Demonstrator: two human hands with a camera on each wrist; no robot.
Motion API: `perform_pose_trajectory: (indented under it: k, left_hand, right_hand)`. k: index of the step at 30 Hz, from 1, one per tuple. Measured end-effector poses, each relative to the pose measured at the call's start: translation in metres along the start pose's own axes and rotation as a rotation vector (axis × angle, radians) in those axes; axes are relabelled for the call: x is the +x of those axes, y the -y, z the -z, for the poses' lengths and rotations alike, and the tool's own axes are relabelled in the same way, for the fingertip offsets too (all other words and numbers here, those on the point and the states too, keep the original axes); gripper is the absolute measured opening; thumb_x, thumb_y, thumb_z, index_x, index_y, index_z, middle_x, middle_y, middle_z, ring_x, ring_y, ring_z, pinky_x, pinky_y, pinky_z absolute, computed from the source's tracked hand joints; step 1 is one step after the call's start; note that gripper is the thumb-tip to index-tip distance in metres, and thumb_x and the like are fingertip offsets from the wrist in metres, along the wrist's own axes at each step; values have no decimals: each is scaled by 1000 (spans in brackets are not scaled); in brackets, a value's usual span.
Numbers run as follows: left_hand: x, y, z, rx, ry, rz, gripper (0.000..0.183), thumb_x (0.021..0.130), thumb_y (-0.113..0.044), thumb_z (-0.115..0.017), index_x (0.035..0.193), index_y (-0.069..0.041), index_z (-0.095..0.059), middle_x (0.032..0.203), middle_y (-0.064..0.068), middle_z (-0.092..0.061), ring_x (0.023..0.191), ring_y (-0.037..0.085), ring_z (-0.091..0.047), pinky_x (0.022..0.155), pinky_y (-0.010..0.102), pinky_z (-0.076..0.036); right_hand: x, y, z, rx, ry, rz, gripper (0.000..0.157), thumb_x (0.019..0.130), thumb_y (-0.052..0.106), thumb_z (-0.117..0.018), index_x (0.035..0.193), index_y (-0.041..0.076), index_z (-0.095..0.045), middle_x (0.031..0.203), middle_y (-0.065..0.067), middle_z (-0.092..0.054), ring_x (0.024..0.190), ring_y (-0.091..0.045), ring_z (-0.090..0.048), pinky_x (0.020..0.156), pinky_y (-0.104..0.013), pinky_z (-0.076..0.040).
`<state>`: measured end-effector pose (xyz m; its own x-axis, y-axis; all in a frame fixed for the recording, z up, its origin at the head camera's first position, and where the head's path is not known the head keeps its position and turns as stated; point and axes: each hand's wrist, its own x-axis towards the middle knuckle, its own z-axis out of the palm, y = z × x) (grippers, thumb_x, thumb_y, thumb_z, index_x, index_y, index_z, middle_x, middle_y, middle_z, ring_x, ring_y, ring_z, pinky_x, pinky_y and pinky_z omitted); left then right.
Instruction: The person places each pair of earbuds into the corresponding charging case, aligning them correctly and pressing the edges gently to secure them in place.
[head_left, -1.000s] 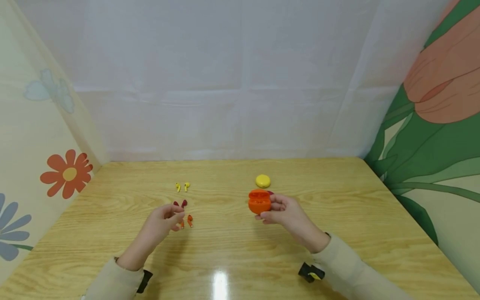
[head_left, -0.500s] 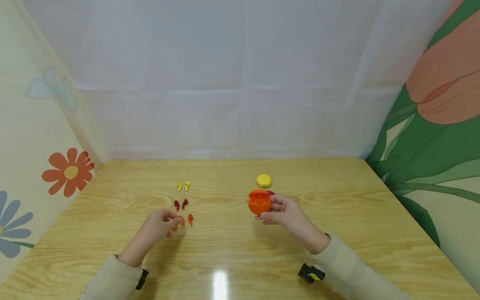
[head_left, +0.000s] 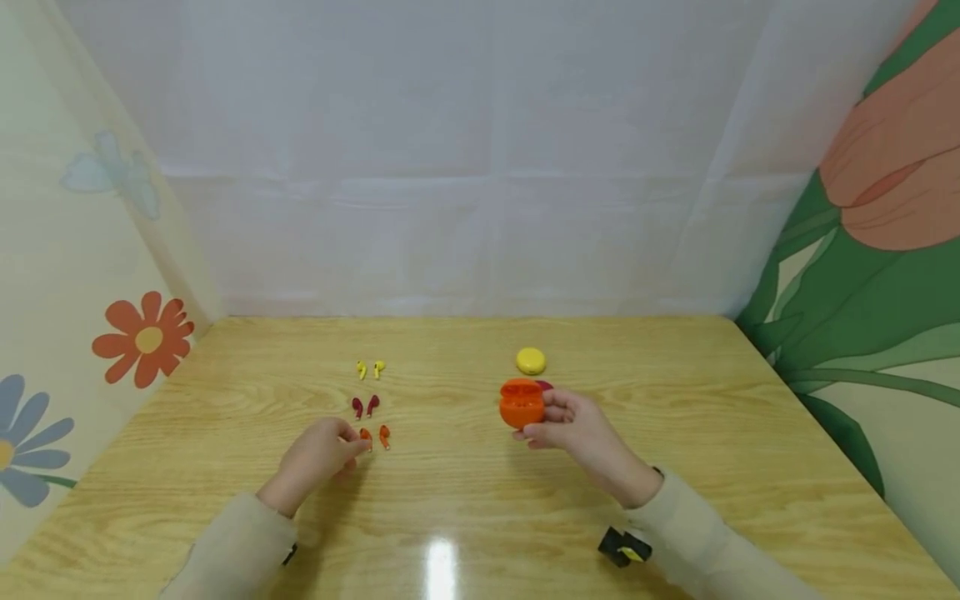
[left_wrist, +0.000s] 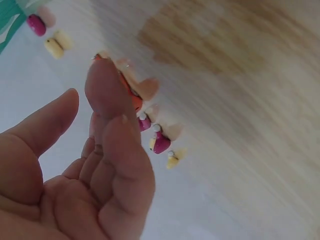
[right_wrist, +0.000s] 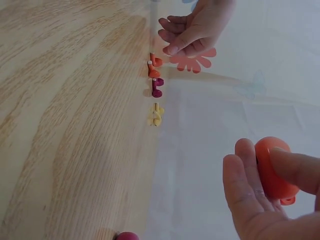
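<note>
My right hand [head_left: 581, 433] grips an orange earbud case [head_left: 522, 410], held above the table with its lid raised. In the right wrist view, the thumb presses one side of the case and the fingers back the other. On the left, my left hand [head_left: 318, 454] has its fingertips right at the nearer-left orange earbud [head_left: 365, 434]. A gap shows between its thumb and loosely bent fingers in the left wrist view. Beside that earbud lies the second orange earbud [head_left: 385, 435]. Just behind the pair are two dark red earbuds [head_left: 372, 404].
Two yellow earbuds [head_left: 378, 367] lie farthest back in the left group. A round yellow case [head_left: 531, 361] rests toward the back on the right. In front of it a dark red case [head_left: 545, 385] is mostly hidden behind the orange case. White cloth [head_left: 480, 208] hangs behind the wooden table [head_left: 465, 492].
My left hand first drew back a little and lowered, then moved right to the left orange earbud, uncovering the dark red pair. The right hand keeps the orange case in nearly the same place.
</note>
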<state>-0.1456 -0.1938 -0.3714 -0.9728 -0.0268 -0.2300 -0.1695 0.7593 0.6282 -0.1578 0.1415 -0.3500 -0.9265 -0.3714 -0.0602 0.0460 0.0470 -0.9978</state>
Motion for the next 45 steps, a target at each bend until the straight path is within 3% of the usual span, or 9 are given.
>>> perform_pose_trajectory:
  k: [11, 18, 27, 45]
  left_hand:
    - [12, 3, -3, 49, 28, 58, 28, 89, -22, -72, 70, -5, -59, 63, 5, -59, 50, 15, -59, 53, 31, -51]
    - [15, 3, -5, 90, 26, 56, 39, 86, -27, -75, 57, -8, -57, 54, 2, -56, 44, 13, -56, 48, 27, -43]
    - [19, 1, -8, 149, 16, 53, 40, 86, -26, -74, 56, -8, -56, 48, 2, -56, 43, 13, -58, 46, 27, -41]
    - [22, 2, -5, 151, 45, 64, 30, 92, -18, -67, 66, -5, -60, 56, 5, -59, 44, 14, -60, 50, 31, -49]
  right_hand:
    - [0, 0, 1, -9, 6, 17, 38, 91, -3, -62, 123, -18, -46, 112, -26, -65, 89, -22, -69, 78, -34, -56]
    - [0, 0, 1, -16, 11, 18, 40, 92, -2, -62, 124, -18, -46, 112, -25, -65, 89, -21, -69, 78, -34, -56]
    - [0, 0, 1, -16, 9, 6, 40, 91, -1, -63, 124, -17, -46, 109, -22, -67, 90, -21, -68, 80, -35, -55]
    - [1, -2, 1, -12, 17, -1, 40, 91, -1, -62, 124, -16, -46, 110, -23, -66, 91, -22, -68, 82, -38, -55]
